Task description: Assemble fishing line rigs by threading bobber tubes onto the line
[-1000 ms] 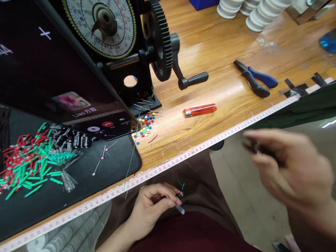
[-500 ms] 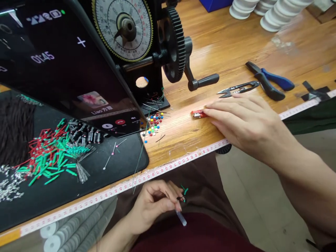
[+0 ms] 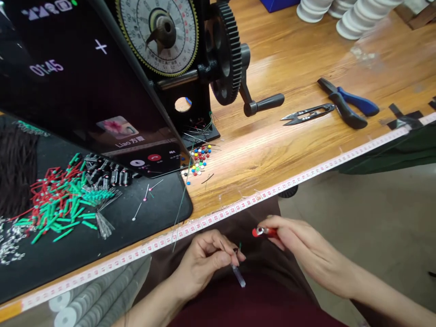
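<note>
My left hand is below the table edge over my lap, fingers pinched on a small wire piece with a clear sleeve and a green tip. My right hand is just to its right, closed round a red lighter whose metal head points toward the left hand. The two hands are a short gap apart.
On the wooden table stand a black hand-crank winder with a dial, a leaning phone screen, snips, blue-handled pliers, coloured pins. A black mat carries red and green wire pieces. A tape measure lines the edge.
My right hand has picked the red lighter off the table and brought it down below the edge, close to my left hand. The left hand has stayed in place.
</note>
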`<action>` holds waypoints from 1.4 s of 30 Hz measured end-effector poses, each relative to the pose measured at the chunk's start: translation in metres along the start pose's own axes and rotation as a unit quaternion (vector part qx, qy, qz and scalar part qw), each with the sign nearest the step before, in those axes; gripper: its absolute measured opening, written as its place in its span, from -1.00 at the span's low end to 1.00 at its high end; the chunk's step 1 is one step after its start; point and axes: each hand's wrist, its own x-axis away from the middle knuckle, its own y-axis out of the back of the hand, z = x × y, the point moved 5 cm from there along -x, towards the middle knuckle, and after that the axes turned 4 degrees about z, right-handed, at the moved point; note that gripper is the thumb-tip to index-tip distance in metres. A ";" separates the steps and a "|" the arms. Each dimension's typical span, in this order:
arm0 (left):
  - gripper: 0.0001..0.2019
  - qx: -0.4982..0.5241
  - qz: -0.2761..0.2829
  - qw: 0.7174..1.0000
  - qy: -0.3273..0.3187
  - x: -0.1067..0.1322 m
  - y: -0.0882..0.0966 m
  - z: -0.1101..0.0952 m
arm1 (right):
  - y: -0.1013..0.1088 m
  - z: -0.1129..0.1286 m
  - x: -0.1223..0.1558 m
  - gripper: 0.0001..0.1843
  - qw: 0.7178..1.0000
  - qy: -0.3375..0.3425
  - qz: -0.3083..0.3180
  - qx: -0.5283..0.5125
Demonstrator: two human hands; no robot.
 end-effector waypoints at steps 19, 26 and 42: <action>-0.79 -0.465 0.040 0.851 -0.239 0.015 -0.013 -0.024 | -0.069 -0.054 -0.023 -0.33 0.954 -0.097 0.101 -0.267; -0.80 -0.577 0.120 0.750 -0.301 0.017 -0.024 -0.031 | -0.076 -0.055 -0.026 -0.36 0.946 -0.077 0.111 -0.295; -0.77 -0.692 0.142 0.650 -0.279 0.019 -0.034 -0.036 | -0.078 -0.059 -0.023 -0.43 0.940 -0.068 0.111 -0.314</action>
